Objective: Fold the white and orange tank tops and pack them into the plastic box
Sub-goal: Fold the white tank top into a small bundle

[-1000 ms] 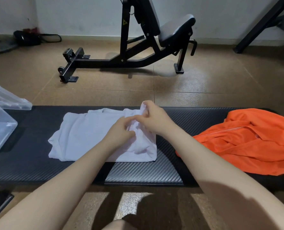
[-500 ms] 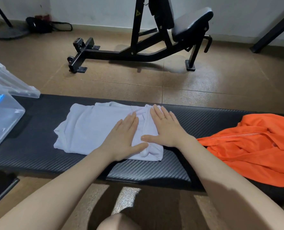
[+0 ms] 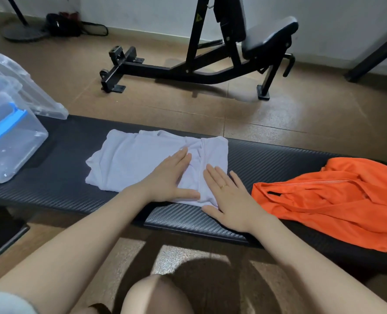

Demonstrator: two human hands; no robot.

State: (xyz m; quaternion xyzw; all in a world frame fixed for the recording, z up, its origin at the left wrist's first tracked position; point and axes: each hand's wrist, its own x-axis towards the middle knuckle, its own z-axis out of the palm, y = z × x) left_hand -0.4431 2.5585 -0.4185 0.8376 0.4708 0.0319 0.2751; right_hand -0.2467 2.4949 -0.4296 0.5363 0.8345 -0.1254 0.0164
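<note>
Brown floor tiles and a pale wall frame the head view, with a black exercise machine (image 3: 210, 53) standing beyond the long black padded counter (image 3: 188, 217) that carries our work.

On this counter the white tank top (image 3: 142, 159) lies partly folded near the middle. Our left hand (image 3: 169, 177) rests flat on it, fingers straight and together, thumb stretched along the near edge; its grip is released and holds nothing. Our right hand (image 3: 231, 200) lies flat too, fingers on the right part of the white cloth, palm and thumb over the counter's near side; it wears a ring and grasps nothing either. We judge that we are pressing a fold smooth.

To the right, apart from the white one, the orange tank top (image 3: 335, 200) lies crumpled and unfolded, its far side running out of view. At the left end stands the plastic box (image 3: 11, 141), clear with a blue latch, open, its lid (image 3: 29, 87) leaning behind it. We see nothing packed in it yet.

Both tops look thin, light and limp; they should crease readily but slump when lifted. We would take the folded white bundle by its two short ends, fingers beneath, so the layers do not slide apart.
</note>
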